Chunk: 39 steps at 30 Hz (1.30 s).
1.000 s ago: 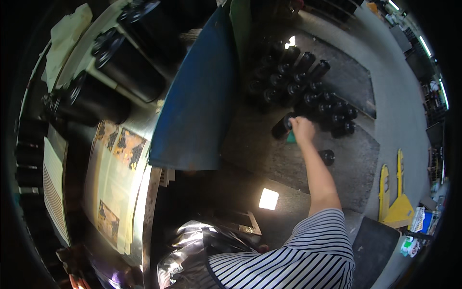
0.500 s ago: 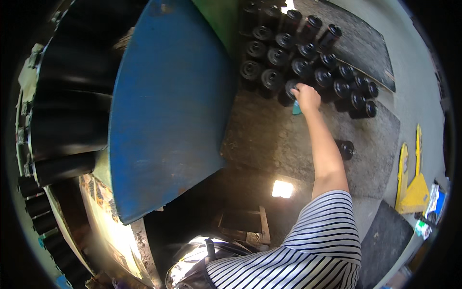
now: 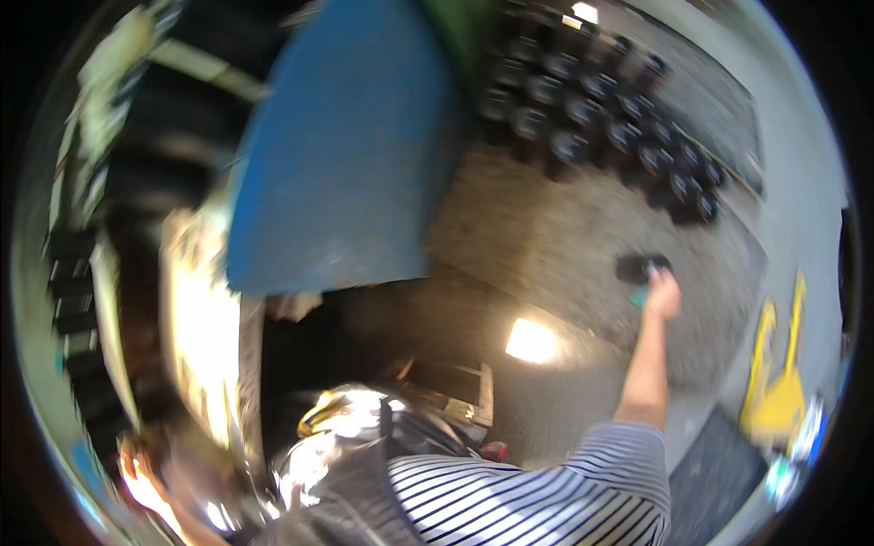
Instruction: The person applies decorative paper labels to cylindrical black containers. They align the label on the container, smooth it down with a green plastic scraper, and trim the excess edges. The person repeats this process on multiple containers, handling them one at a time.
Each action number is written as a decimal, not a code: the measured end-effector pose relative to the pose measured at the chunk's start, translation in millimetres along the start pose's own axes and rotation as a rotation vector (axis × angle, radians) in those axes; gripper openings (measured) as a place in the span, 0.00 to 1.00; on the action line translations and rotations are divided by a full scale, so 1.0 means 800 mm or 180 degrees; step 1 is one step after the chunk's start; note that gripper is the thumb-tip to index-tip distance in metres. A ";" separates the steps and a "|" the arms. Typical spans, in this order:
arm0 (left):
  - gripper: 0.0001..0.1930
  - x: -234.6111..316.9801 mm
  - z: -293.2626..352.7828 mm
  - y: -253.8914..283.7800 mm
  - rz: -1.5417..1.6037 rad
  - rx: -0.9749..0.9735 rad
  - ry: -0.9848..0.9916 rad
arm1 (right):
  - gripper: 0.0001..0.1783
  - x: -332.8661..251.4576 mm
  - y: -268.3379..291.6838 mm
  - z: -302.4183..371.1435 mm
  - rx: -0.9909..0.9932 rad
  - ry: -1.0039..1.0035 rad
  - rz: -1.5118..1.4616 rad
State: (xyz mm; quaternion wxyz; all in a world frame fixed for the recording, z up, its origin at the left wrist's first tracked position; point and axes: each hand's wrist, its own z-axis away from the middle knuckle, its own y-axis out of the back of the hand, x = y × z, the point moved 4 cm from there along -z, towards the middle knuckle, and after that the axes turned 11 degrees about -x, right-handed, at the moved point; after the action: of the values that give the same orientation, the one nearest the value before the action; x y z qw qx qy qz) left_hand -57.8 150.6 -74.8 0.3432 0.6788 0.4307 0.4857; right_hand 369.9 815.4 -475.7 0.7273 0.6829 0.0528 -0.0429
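My right hand (image 3: 665, 293) reaches out at the right, its fingers closed at the end of a lone black roller (image 3: 635, 267). A small teal thing (image 3: 639, 298) sticks out beneath the fingers; motion blur hides what kind it is. At the lower left, my left hand (image 3: 144, 482) shows brightly lit and smeared, so its fingers cannot be read. Beyond the right hand, a group of black rollers (image 3: 583, 111) stands on end in close rows.
A large blue panel (image 3: 341, 155) rises left of centre. Dark cylinders (image 3: 73, 305) line the far left. A yellow pallet jack (image 3: 774, 409) stands at the right, near a dark mat (image 3: 719, 473). A bright light patch (image 3: 531, 340) falls on the floor.
My right hand has left the front of the roller group and come nearer and rightward to the lone roller, the teal thing moving with it. My left hand has come into view. The view has shifted.
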 end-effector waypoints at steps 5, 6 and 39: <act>0.19 -0.069 0.007 0.077 0.0575 -0.0059 -0.0135 | 0.18 -0.074 0.020 0.043 -0.0278 0.1117 -0.0269; 0.20 -0.066 0.006 0.064 0.0846 -0.0030 -0.0347 | 0.17 -0.112 0.060 0.070 -0.0270 0.1625 -0.0639; 0.43 -0.247 0.056 0.096 0.4726 0.0329 0.1689 | 0.26 -0.685 0.247 0.812 -0.1088 0.7634 0.1215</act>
State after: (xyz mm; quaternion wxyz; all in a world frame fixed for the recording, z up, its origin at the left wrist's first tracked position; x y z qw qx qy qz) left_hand -26.6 -63.1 -91.7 -0.2170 0.6654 -0.0455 0.7128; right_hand -134.7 174.4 -165.8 0.2931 0.1825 0.5928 0.7276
